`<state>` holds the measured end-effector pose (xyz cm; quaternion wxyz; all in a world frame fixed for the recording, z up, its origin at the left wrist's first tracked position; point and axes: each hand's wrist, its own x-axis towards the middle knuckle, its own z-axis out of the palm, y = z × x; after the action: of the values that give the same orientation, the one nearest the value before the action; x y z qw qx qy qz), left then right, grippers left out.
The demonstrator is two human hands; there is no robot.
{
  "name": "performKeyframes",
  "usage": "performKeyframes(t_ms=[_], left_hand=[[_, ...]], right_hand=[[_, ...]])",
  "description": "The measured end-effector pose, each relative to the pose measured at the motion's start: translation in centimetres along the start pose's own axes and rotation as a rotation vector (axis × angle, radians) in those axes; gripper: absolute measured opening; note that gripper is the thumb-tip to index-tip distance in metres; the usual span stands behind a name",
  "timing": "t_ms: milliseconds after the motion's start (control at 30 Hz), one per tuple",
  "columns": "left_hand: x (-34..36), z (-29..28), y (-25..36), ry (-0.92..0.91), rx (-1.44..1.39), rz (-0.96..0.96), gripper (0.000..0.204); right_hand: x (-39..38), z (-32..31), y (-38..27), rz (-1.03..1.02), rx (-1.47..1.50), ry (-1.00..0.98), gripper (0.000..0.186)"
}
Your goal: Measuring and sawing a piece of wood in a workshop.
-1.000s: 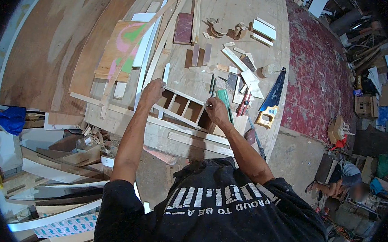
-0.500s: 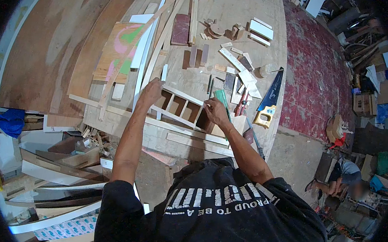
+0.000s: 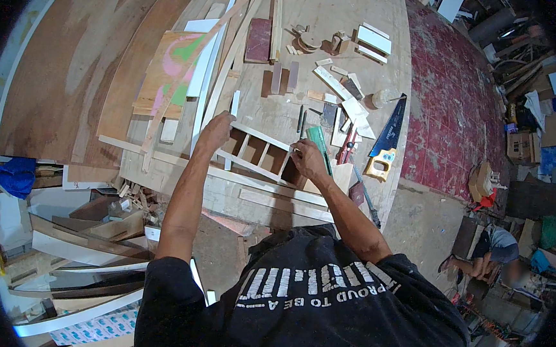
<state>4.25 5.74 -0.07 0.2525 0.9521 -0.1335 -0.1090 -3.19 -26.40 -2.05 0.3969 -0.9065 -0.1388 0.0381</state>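
Observation:
A small wooden frame [image 3: 261, 136], with pale rails and crosspieces dividing it into several compartments, lies aslant near the workbench's front. My left hand [image 3: 215, 134] is closed around its left end, beside a narrow white strip [image 3: 234, 103] that passes beneath the frame. At the right end, my right hand [image 3: 308, 157] pinches the frame's corner, fingers bent together; the fingertips are partly hidden. Just beyond that hand lie a green ruler-like piece [image 3: 318, 139] and a red-handled tool [image 3: 347, 147]. Two dark pencil-like sticks [image 3: 302, 120] rest above the frame.
A handsaw [image 3: 389, 130] with a yellow handle lies along the bench's right edge. Wood offcuts [image 3: 347, 101] and long strips [image 3: 231, 54] cover parts of the workbench [image 3: 340, 17]. Scrap boards [image 3: 86, 244] pile up at lower left. Another person [image 3: 495, 247] crouches at far right.

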Motion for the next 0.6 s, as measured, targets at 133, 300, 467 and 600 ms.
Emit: performKeyframes(t_ms=[133,300,467,600], left_hand=[[0.0,-0.2,0.4,0.008,0.006,0.015,0.026],[-0.5,-0.6,0.4,-0.009,-0.014,0.02,0.033],[-0.3,-0.8,1.5,-0.006,-0.135,-0.12,0.038],[-1.5,0.7,-2.1,0.165,-0.383,-0.309,0.041]], right_hand=[[-0.2,0.0,0.1,-0.017,-0.038,0.038,0.02],[-0.2,0.1,-0.3,-0.025,-0.053,0.046,0.018],[-0.4,0.0,-0.1,-0.008,-0.086,0.04,0.018],[-0.3,0.4,-0.6,-0.022,-0.035,0.042,0.019]])
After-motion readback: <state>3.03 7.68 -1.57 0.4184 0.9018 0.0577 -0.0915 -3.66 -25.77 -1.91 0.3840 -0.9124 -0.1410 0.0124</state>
